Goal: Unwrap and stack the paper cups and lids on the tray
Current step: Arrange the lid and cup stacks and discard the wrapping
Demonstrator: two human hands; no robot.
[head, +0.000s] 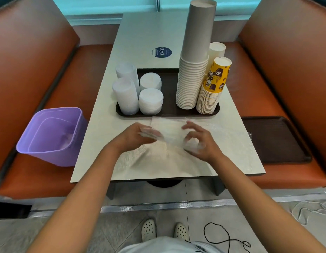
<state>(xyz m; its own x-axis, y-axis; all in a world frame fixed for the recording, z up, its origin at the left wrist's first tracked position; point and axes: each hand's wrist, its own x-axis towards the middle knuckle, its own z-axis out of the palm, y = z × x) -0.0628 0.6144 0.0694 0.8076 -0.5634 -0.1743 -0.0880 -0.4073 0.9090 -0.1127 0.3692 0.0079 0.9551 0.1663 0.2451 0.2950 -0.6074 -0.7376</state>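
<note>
A dark tray [169,112] on the table holds a tall stack of white paper cups [192,83], a shorter stack of yellow printed cups [213,88], and several stacks of white lids [150,101] on its left half. A clear plastic wrapper [169,136] lies crumpled on the table in front of the tray. My left hand [136,137] pinches the wrapper's left part. My right hand [198,141] grips a bunched piece of it on the right. Both hands are slightly blurred.
A purple plastic bin [51,136] sits on the orange bench at the left. A second dark tray [275,139] lies on the right bench. A round blue sticker [161,52] marks the table beyond the tray. A black cable [222,236] lies on the floor.
</note>
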